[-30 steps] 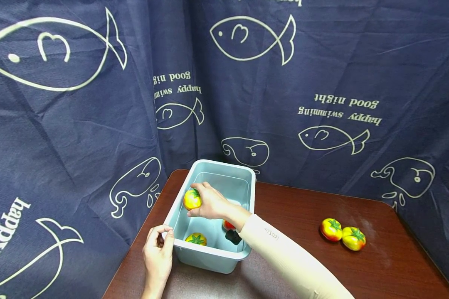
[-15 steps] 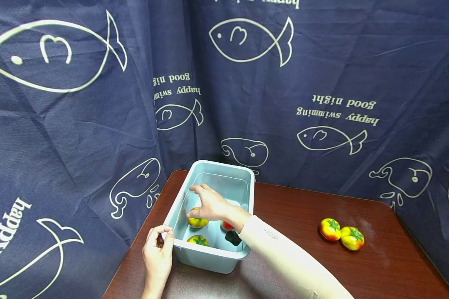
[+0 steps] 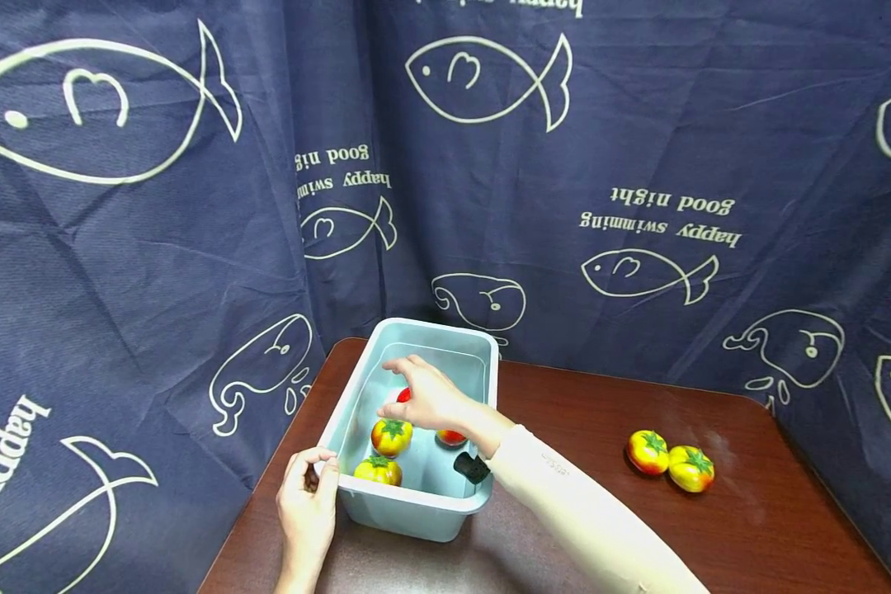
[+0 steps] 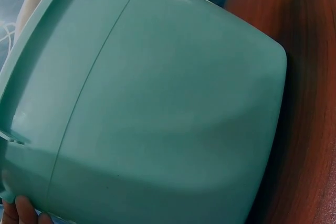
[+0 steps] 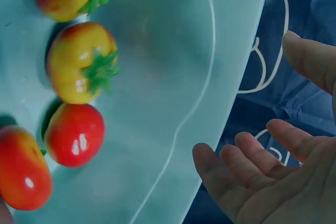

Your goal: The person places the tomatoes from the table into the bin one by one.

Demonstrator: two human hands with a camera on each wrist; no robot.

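Note:
My left hand (image 3: 308, 499) grips the near left corner of a light blue plastic bin (image 3: 416, 495); its fingertips (image 4: 25, 209) show under the rim in the left wrist view. Above the bin's inside, my right hand (image 3: 434, 400) holds nothing, its fingers and thumb spread apart. Below it lies a yellow tomato (image 3: 391, 439) with a green leafy top. Nearer the front wall is another yellow tomato (image 3: 377, 470). A red tomato (image 5: 76, 135) and an orange-red tomato (image 5: 23, 169) lie alongside them, partly hidden by the hand in the head view.
Two more red-yellow tomatoes (image 3: 648, 452) (image 3: 690, 469) touch each other on the brown table (image 3: 564, 412) at the right. A black object (image 3: 471, 468) is beside my right wrist. Behind the table hangs a dark blue curtain (image 3: 527, 181) with fish prints.
My right hand has let go of the yellow tomato, which dropped to the bin's floor. The fingers have spread and the hand has shifted slightly right. My left hand keeps its hold on the rim.

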